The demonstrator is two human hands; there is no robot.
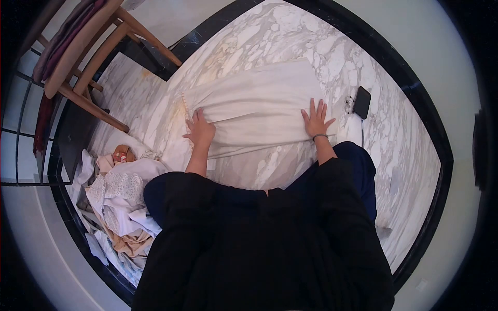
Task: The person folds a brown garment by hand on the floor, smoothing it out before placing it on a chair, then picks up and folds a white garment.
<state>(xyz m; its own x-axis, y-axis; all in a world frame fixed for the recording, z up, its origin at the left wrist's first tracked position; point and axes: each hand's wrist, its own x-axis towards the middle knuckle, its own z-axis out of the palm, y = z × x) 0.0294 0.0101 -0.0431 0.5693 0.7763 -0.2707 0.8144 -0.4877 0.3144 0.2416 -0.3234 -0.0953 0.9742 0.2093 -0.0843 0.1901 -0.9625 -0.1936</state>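
A cream-white cloth garment (259, 114) lies spread on the marble floor in front of my crossed legs, with creases running across it and a gathered, frilled edge on its left. My left hand (201, 129) presses on that gathered end, fingers spread. Over at the right end, my right hand (317, 122) rests flat with its fingers apart, a dark band round the wrist. Neither hand grips anything. The kind of garment is hard to make out.
To my left is a heap of white lace and beige clothes (122, 192). A wooden chair (91, 78) with folded purple cloth stands at the upper left. A black phone (362, 102) lies on the floor beyond my right hand. Dark-bordered walls surround the floor.
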